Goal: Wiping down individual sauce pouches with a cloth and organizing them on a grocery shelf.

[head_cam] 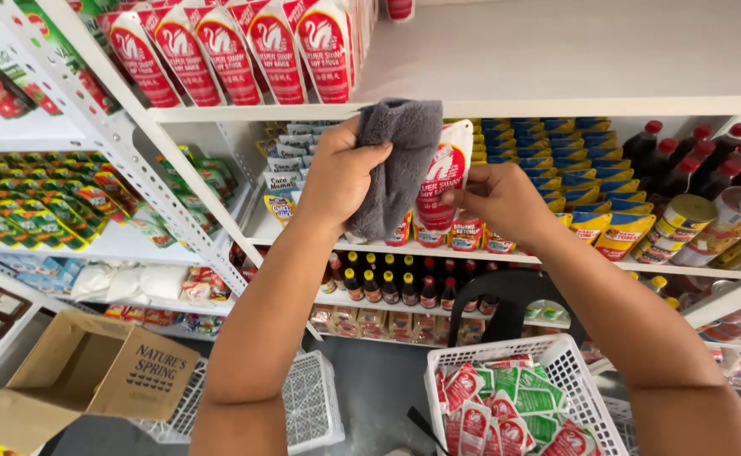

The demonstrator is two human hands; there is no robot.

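1. Gripping a grey cloth (pixel 397 165) in a closed fist, the left hand (pixel 341 173) holds it up in front of a shop shelf (pixel 556 105), the fingers curled tight around the bunched top edge while the rest of the fabric hangs loose below.
2. Pinched between thumb and fingers, the right hand (pixel 499 198) grasps a red-and-white sauce pouch (pixel 442 177) by its side, holding it upright just behind the cloth; the cloth lies against the pouch's left face.
3. Both hands meet at chest height before the middle shelf, where further pouches of the same kind (pixel 463 232) stand in a row at the front edge.
4. Lined along the upper shelf, more red-and-white pouches (pixel 244 51) lean in a row above the hands.
5. Stacked to the right, yellow-and-blue pouches (pixel 581 181) fill the shelf beside dark bottles with red caps (pixel 691 156).
6. Set below the right forearm, a white plastic basket (pixel 569 359) holds red and green sachets (pixel 514 405).
7. Lying on the floor to the left, an open cardboard box (pixel 92 371) rests against a second white basket (pixel 311 405).
8. Ranged on a lower shelf, small dark bottles (pixel 396 283) stand behind the forearms.
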